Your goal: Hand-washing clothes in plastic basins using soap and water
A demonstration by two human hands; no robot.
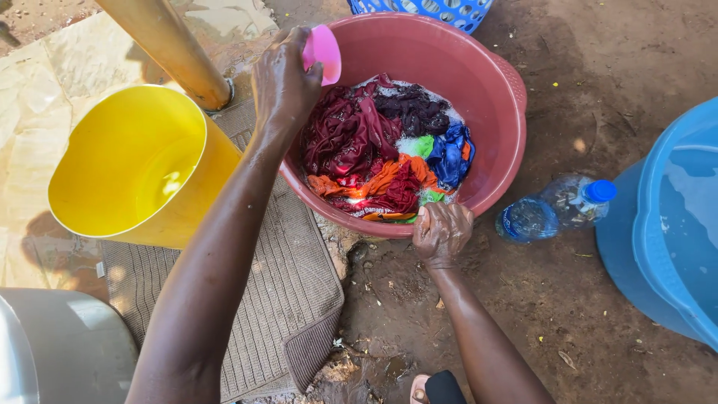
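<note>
**Near ground.** Grey ribbed mat (277,299) on bare earth, its corner curled over wet mud; pale grey vessel (60,352) at the lower left edge, only partly in view.

**Right hand** (441,232). Fingers curled tight over the near rim of the red basin (501,112), gripping and steadying it. Nothing else in it.

**Red basin.** Round plastic tub on the earth, tipped slightly by the look of it. Holds soaking clothes (389,150): maroon, dark purple, orange, blue and green pieces, bunched together in shallow soapy water with foam showing between them.

**Left hand** (284,82). Fingers closed around a small pink cup (323,52), held over the far-left rim of the basin, mouth tilted toward the laundry. Whether anything is pouring from it cannot be told.

**Beside.** Yellow bucket (134,164) to the left, on the mat, touching the basin wall. Clear plastic bottle with blue cap (557,206) lying on its side right of the basin. Blue tub (666,224) of water at the right edge. Wooden post (172,49) and blue mesh basket (426,11) beyond.

**Step, as judged.** Soaking and wetting the wash, cup work under way. The next move calls for a steady basin and an even tip of the cup over the drier cloth.
</note>
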